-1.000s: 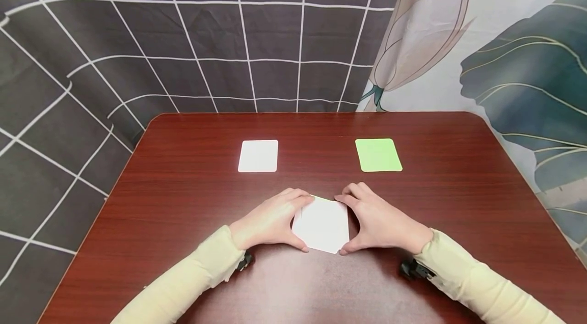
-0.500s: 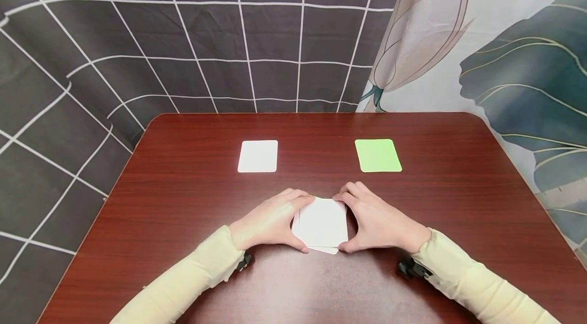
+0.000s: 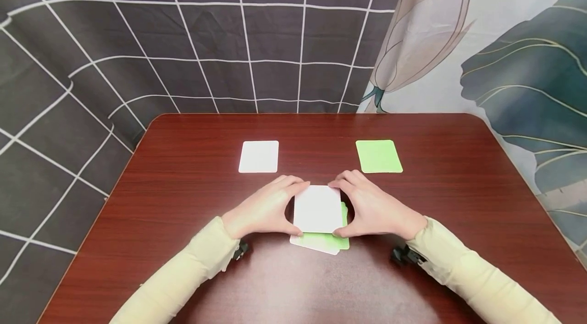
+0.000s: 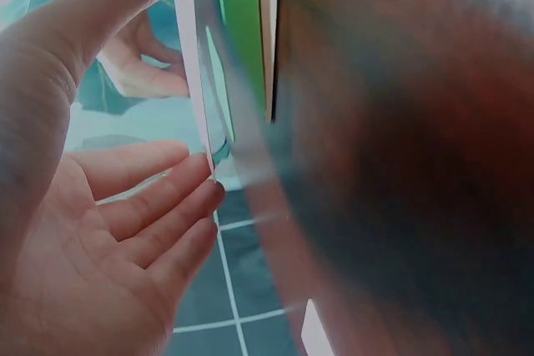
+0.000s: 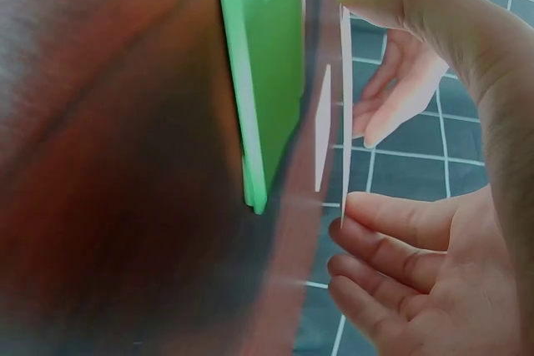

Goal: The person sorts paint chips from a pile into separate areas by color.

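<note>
Both hands hold a white square card with rounded corners. My left hand grips its left edge between thumb and fingertips. The right edge is pinched the same way by my right hand. In both wrist views the card shows edge-on, raised off the table and apart from what lies below. Beneath it lies a loose pile with a light green card on top and a white card poking out at the front. How many cards the pile has is hidden.
Farther back on the reddish-brown wooden table, a white card lies at left and a green card at right. Behind the table hang a dark grid-patterned cloth and a leaf-patterned cloth.
The top white card first turned square over the pile. Since then both hands have lifted it and moved it slightly away from the body, uncovering green and white cards beneath.
</note>
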The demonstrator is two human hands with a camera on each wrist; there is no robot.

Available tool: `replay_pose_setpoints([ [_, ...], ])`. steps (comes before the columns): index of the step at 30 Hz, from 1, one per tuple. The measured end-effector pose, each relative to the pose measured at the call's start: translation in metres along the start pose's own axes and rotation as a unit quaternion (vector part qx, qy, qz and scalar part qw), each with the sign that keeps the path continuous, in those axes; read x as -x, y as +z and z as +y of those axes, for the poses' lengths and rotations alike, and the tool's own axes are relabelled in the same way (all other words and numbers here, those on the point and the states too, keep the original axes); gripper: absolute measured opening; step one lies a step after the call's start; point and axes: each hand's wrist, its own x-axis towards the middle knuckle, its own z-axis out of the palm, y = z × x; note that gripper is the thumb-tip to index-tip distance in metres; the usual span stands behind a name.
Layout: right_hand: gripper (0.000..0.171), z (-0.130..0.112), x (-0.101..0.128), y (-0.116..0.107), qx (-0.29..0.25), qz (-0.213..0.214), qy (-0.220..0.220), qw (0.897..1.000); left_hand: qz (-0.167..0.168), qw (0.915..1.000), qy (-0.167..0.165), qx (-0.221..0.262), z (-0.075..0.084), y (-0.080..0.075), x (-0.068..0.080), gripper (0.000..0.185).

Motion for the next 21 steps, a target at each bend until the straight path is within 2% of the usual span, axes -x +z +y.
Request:
replay_pose_setpoints([
  [8,0.087,0.002,-0.025,-0.005,-0.006,-0.001,0.005,1.0,0.022,0.9996,-0.009,0.018,-0.016,-0.015,0.0,0.102],
  [11,0.087,0.004,-0.037,-0.004,-0.004,0.003,0.006,1.0,0.028,0.9992,-0.023,0.015,-0.024,-0.023,0.001,0.103],
  [21,0.087,0.007,-0.085,0.002,-0.003,0.008,-0.02,1.0,0.026,0.9981,-0.055,0.009,-0.054,-0.045,0.002,0.101],
])
